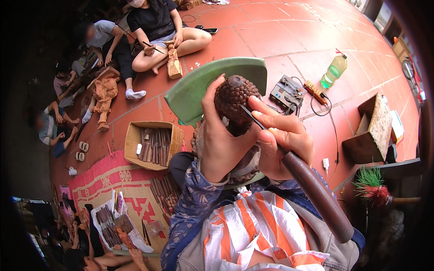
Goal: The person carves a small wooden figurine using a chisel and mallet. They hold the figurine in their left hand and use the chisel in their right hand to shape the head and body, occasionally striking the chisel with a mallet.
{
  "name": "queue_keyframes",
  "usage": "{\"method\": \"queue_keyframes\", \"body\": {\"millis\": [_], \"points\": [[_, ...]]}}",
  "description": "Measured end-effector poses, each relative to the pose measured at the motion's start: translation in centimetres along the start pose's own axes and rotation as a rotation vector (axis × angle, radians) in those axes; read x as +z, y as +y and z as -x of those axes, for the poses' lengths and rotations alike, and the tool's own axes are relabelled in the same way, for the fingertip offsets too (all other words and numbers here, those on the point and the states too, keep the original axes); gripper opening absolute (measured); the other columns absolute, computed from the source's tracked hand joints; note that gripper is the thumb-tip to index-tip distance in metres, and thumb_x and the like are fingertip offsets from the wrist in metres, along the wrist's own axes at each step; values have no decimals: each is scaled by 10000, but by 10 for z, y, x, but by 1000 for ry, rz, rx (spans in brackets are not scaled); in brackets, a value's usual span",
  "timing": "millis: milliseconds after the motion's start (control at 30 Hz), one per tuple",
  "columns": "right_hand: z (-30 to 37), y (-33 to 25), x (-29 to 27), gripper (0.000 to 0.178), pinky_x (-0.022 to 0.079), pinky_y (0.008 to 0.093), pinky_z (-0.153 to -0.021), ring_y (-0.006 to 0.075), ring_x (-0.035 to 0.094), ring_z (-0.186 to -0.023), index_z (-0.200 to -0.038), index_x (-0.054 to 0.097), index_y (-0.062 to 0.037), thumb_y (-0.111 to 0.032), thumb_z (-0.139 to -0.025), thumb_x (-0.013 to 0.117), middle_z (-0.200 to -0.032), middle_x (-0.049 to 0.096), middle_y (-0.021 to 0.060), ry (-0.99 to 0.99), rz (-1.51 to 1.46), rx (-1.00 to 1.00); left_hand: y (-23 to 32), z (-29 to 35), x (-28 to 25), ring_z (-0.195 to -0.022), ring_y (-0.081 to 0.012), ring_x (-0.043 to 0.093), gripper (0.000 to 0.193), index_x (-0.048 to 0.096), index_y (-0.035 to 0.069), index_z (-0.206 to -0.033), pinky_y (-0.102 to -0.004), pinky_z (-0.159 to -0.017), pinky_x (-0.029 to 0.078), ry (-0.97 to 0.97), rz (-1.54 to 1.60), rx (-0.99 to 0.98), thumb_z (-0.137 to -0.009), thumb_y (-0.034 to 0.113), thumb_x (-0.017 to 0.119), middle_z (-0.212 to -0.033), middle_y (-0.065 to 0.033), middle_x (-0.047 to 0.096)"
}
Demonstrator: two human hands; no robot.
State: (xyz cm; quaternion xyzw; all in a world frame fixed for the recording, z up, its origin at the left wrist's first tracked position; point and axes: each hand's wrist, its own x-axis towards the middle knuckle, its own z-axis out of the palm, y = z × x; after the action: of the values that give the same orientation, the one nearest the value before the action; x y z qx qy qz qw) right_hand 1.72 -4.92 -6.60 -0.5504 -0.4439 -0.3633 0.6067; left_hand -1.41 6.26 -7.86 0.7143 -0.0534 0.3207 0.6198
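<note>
A dark wooden carving with a knobbly, bead-covered head (236, 97) stands in front of me. My left hand (221, 147) is wrapped round the head from the left, its fingers reaching up along that side. In my right hand (287, 142) is a carving chisel (318, 198), gripped near the blade with the fingertips. Its thin metal blade meets the right side of the knobbly head, while the thick brown wooden handle slants down toward my lap. The carving's lower part is mostly hidden behind my hands.
A green plastic chair (192, 92) stands behind the carving. Left lies a cardboard box (132, 135) of chisels on a patterned mat (97, 178). Right are an electrical control box (287, 92), a bottle (334, 71) and a wooden box (373, 128). Several people sit carving at left.
</note>
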Motion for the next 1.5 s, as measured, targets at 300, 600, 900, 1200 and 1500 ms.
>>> {"method": "queue_keyframes", "body": {"millis": [300,600,900,1200,1500], "points": [[-7,-10,3,146,553,481,-790,438,663,-912,-905,497,33,-30,-881,627,-901,650,280,-47,151,-27,5,-1,1,-1044,-256,611,901,248,19,-1394,-367,-903,494,10,62,-42,-704,152,812,-1139,-174,585],[4,9,-6,190,547,523,-799,442,655,-926,-1008,492,-57,-165,-912,616,-938,650,288,-60,-80,34,4,-2,-2,-1035,-254,610,881,248,31,-1396,-370,-899,493,-29,-33,51,-695,55,782,-1131,-162,584],[9,13,-10,178,510,562,-872,450,628,-990,-1035,486,-63,-148,-923,596,-983,603,260,-70,-254,83,6,-3,-1,-1044,-254,607,861,246,35,-1397,-368,-905,490,-41,-28,60,-691,-16,737,-1136,-161,578],[6,-6,2,149,507,525,-899,453,620,-1009,-1022,483,-13,-73,-923,577,-990,600,260,3,-119,127,0,-1,-2,-1052,-248,594,853,247,22,-1395,-368,-914,483,-35,11,44,-695,-9,734,-1149,-169,556],[-4,-8,5,225,590,395,-699,405,683,-873,-856,526,23,-6,-783,737,-848,651,233,15,109,-13,-6,0,-2,-1094,-260,567,873,254,6,-1392,-373,-942,460,-20,81,-14,-709,86,793,-1218,-185,509]]}}
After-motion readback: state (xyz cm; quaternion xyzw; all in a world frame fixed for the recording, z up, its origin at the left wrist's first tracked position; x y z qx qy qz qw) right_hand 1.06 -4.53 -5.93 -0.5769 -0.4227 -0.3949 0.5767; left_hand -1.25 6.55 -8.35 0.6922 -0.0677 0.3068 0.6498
